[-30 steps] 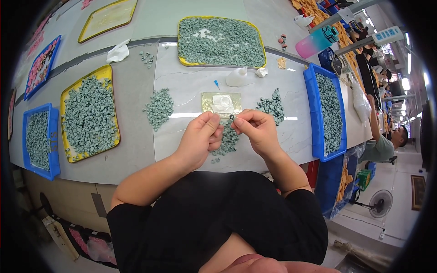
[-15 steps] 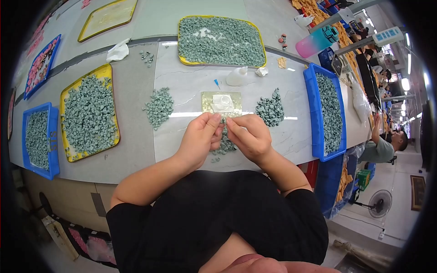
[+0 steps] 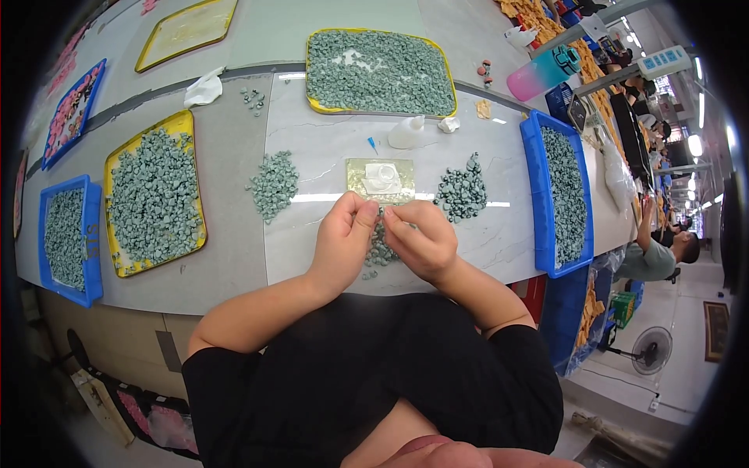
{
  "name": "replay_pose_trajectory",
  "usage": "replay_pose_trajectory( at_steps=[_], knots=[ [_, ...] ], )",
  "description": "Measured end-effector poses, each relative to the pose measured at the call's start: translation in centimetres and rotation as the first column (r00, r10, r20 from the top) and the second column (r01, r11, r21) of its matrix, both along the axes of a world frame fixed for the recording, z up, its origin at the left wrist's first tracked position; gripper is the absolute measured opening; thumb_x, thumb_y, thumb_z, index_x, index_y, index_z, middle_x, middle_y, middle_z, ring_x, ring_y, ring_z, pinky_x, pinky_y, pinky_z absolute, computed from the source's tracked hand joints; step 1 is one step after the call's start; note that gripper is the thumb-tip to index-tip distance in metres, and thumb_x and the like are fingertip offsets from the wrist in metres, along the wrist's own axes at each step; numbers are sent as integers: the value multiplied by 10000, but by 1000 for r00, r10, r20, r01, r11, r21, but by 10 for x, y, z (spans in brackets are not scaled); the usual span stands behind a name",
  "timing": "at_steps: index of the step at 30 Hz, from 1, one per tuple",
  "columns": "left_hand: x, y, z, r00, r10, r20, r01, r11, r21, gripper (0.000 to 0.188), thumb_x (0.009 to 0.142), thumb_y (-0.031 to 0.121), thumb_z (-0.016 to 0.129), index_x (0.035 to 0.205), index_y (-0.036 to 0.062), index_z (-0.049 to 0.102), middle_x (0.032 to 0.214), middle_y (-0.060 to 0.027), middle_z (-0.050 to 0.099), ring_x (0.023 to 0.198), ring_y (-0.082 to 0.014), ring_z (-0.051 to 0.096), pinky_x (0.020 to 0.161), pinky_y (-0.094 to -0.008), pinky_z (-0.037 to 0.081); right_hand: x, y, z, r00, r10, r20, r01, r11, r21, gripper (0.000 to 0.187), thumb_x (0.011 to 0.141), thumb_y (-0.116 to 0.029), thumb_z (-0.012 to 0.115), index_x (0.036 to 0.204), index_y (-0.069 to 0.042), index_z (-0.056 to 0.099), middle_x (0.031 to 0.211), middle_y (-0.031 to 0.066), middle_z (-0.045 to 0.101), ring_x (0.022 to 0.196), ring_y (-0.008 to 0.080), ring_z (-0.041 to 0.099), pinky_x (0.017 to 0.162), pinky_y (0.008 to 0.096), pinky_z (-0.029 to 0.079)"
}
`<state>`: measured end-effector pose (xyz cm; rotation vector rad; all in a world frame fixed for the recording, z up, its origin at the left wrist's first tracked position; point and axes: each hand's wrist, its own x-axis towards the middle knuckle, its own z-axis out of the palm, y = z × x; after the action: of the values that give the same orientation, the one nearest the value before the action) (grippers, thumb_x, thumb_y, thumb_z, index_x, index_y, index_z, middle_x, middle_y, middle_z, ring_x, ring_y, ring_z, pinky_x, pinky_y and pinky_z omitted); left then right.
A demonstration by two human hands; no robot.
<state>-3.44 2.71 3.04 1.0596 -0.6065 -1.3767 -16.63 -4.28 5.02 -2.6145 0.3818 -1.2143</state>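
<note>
Presently: two hands, your left hand (image 3: 343, 238) and right hand (image 3: 421, 240), fingertips closed on one green piece (image 3: 381, 210), at the board's (image 3: 356, 173) near edge. About the board: three green piles, left (image 3: 273, 187), right (image 3: 462, 191), nearer you (image 3: 380, 251); beyond, one bottle (image 3: 405, 133), one blue nozzle (image 3: 371, 143).

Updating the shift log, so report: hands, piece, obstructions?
Left hand, right hand: pinched close together. Small green piece between them, mostly hidden. Hands partly cover green pile.

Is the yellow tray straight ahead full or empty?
Not empty: small green pieces cover most of the yellow tray, leaving white patches. How deep, I cannot tell.
</note>
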Motion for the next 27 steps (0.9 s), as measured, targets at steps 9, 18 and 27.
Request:
replay_pose_trajectory(
  at_steps=[9, 18, 27],
  knots=[
    [-4, 2, 2, 959, 66, 276, -34, 992, -118, 239, 916, 215, 512, 789, 13, 496, 652, -13, 516, 595, -53, 423, 520, -222, 370, -2, 8, 3, 995, -62, 84, 40, 970, 240, 247, 655, 100, 663, 889, 28, 633, 820, 115, 616, 672, 211, 586, 569, 261, 464],
    [1, -3, 5, 964, -83, 254, 69, 996, 63, 256, 909, 237, 520, 804, 4, 524, 659, -26, 533, 606, -66, 439, 543, -241, 385, -23, -19, 19, 974, 53, -222, 70, 856, 512, 195, 731, 35, 625, 921, -6, 632, 835, 118, 617, 725, 254, 599, 639, 309, 478],
    [0, -4, 10, 979, -193, 72, 183, 974, 130, 226, 936, 237, 458, 821, 42, 470, 622, 25, 400, 490, -33, 317, 422, -192, 267, -60, -73, -8, 681, -330, -654, 554, 816, 166, 143, 757, 1, 541, 883, 7, 609, 853, 145, 593, 863, 310, 551, 770, 373, 446]
  ],
)
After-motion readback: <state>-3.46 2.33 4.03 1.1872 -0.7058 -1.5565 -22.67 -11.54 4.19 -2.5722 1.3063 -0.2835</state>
